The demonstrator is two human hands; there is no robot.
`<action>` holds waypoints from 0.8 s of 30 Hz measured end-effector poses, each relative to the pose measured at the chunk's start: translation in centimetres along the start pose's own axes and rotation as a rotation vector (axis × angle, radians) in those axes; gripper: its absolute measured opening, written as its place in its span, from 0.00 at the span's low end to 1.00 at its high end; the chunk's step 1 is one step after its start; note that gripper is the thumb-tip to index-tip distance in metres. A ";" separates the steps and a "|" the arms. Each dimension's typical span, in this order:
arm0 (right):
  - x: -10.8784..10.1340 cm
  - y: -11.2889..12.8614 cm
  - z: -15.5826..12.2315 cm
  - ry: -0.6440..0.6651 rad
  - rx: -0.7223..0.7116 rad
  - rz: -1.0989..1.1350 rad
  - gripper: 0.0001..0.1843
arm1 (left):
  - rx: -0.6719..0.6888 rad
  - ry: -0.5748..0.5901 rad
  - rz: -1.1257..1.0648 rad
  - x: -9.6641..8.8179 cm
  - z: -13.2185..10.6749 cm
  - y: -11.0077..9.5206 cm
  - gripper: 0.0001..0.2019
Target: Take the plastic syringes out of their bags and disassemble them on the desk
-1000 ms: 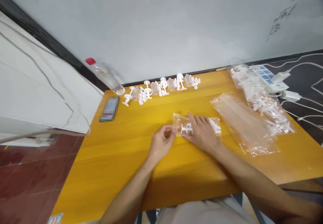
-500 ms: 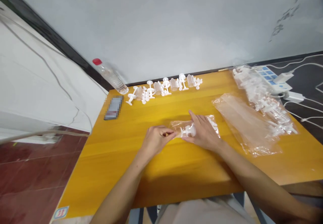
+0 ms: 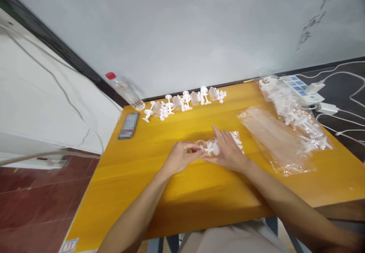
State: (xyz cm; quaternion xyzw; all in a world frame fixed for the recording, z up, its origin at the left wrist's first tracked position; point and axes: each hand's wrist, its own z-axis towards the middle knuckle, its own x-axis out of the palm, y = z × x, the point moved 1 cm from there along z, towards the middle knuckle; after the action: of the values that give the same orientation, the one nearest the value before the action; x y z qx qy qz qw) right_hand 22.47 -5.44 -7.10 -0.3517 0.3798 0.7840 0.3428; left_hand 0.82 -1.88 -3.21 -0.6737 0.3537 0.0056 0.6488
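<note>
A small clear plastic bag (image 3: 235, 138) with white plastic parts inside lies on the yellow table (image 3: 199, 192). My left hand (image 3: 180, 157) pinches the bag's left open end, fingers closed on the film. My right hand (image 3: 226, 152) rests on the bag, fingers wrapped over it and a white part (image 3: 210, 147) near its mouth. Both hands meet near the table's middle.
A row of white and clear plastic parts (image 3: 185, 101) stands along the far edge. A water bottle (image 3: 125, 91) and a phone (image 3: 129, 125) lie far left. Larger clear bags (image 3: 273, 139) and a bag of white parts (image 3: 296, 116) lie right, by a power strip (image 3: 302, 89).
My left hand has slid right along the bag's end toward my right hand. The bag has bunched up and shortened between the hands. The camera has shifted slightly.
</note>
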 end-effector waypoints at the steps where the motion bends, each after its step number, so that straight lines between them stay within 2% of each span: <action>1: -0.2 -0.1 0.1 0.003 0.003 -0.014 0.68 | -0.005 -0.036 -0.012 -0.2 0.0 -0.3 0.16; 5: -0.7 -0.8 0.3 0.006 0.057 -0.001 0.71 | -0.013 -0.127 -0.135 -1.6 -0.1 -1.9 0.17; 11: -0.1 -1.7 -0.4 0.060 0.214 0.261 0.64 | -0.050 -0.099 -0.341 -3.4 -0.2 -2.9 0.23; 14: 0.1 -1.7 -0.6 0.085 0.275 0.424 0.63 | -0.024 -0.017 -0.366 -4.0 -0.5 -3.1 0.22; 16: 0.1 -1.7 -0.6 0.100 0.302 0.487 0.64 | 0.017 -0.005 -0.356 -4.4 -0.8 -3.8 0.20; 19: 0.1 -1.7 -0.6 0.099 0.322 0.541 0.66 | 0.093 -0.126 -0.290 -5.3 -1.6 -5.5 0.17; 24: 0.5 -2.1 -0.6 0.027 0.363 0.648 0.64 | 0.203 -0.480 -0.162 -7.7 -2.6 -8.0 0.12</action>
State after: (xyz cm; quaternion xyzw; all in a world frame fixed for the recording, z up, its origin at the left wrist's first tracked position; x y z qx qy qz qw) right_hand 24.06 -4.86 -8.49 -0.1571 0.6087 0.7670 0.1286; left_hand -2.23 -1.25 7.77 -0.6107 0.1335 0.0778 0.7766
